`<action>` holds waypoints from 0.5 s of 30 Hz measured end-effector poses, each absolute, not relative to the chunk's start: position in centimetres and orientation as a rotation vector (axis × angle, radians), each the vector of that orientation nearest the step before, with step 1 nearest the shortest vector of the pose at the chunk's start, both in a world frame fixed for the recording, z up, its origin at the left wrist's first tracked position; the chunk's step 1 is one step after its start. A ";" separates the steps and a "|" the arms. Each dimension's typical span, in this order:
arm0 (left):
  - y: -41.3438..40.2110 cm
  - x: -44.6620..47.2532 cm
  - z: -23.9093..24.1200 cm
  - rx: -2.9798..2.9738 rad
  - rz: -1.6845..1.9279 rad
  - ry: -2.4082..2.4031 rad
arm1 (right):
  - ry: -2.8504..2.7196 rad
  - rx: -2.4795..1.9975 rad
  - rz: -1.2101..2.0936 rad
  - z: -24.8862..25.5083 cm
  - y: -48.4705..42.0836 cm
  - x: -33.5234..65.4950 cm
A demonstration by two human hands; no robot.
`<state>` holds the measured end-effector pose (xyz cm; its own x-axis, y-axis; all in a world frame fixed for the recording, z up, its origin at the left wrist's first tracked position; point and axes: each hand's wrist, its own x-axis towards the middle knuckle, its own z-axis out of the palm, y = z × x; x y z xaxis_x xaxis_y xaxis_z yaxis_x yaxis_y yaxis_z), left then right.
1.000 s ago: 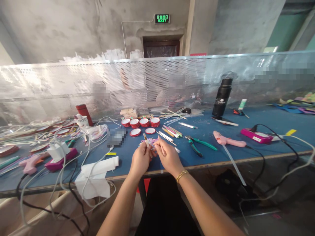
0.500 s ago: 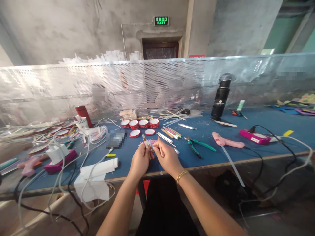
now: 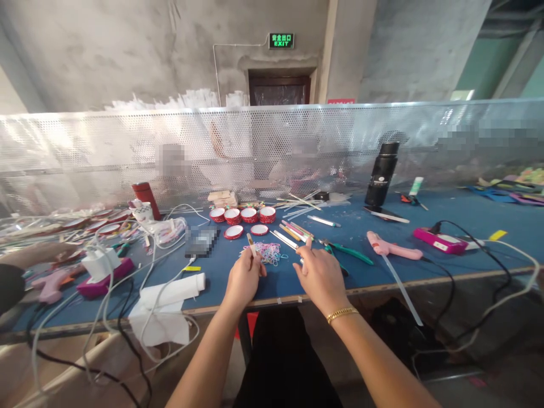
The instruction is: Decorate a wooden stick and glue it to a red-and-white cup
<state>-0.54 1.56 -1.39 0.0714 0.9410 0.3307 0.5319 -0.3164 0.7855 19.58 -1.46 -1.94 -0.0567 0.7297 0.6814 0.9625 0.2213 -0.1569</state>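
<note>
Gripping short stick (image 3: 250, 245) in left hand (image 3: 246, 276), clamping thumb and fingers on it, pointing brown tip up. Showing stick against left end of pastel loop pile (image 3: 272, 253), lying on blue bench (image 3: 276, 288) between both hands. Holding right hand (image 3: 322, 277) well apart from left, with partly curled fingers, at near ends of slim coloured rods (image 3: 302, 229), partly covering green-handled pliers (image 3: 352, 253). Being unable to tell whether gripping anything with right hand. Seeing two loose red-rimmed discs (image 3: 233, 233) lying behind pile, then four disc stacks (image 3: 232, 215) standing in a row behind those. Spotting pink glue gun (image 3: 393, 248) lying right of pliers, black bottle (image 3: 381, 175) standing farther back. Noting white roll (image 3: 174, 288) lying left of left hand, plus another person's forearm (image 3: 34, 253) showing at left edge.
</note>
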 end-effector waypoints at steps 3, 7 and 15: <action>1.5 -0.5 -1.4 1.870 1.170 1.447 | -1.834 -1.654 -0.487 -2.5 -1.4 19.6; 1.7 -0.5 -1.5 1.839 1.190 1.424 | -1.828 -1.662 -0.504 -3.0 -0.8 19.8; 1.5 -0.4 -1.3 1.846 1.171 1.408 | -1.782 -1.523 -0.349 -2.9 -0.2 19.3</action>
